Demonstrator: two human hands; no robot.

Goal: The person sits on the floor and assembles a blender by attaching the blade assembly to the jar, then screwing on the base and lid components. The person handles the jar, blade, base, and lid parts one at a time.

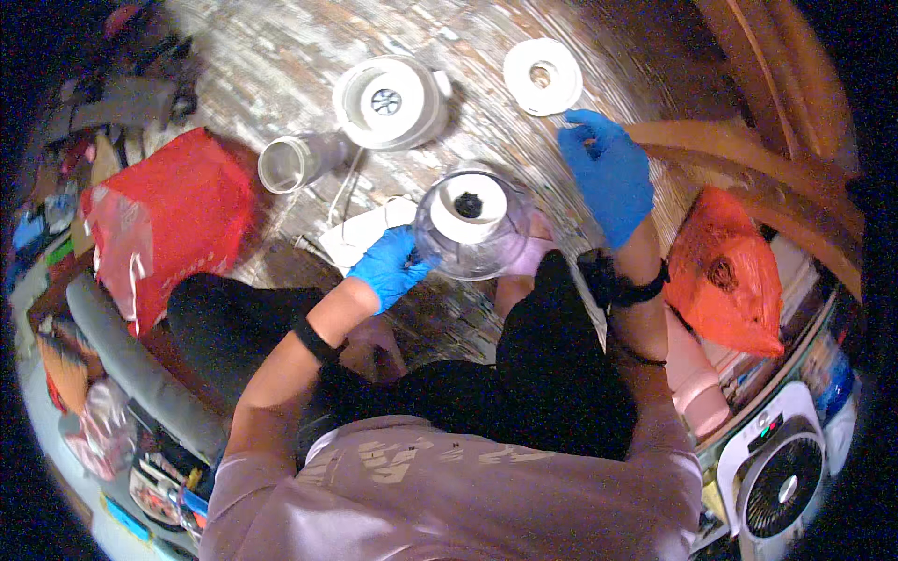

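My left hand (391, 268), in a blue glove, is closed on the rim of a clear, rounded plastic jar (477, 260). A white collar with a dark part at its centre tops this jar, which looks like part of a blender or juicer. My right hand (608, 178), also blue-gloved, hovers apart from the jar with loosely bent fingers and nothing visible in them. Just beyond it lies a white ring-shaped lid (543, 79). A white round appliance base (391, 103) with a dark coupling stands ahead, beside a clear cup (288, 165) on its side.
Streaked wood-look flooring (281, 47) spreads ahead. Near my left knee is a red bag (178, 215); a white flat piece (367, 231) and a cord lie behind the jar. To the right are curved wooden furniture legs (711, 142), an orange-red bag (720, 271) and a fan (784, 481).
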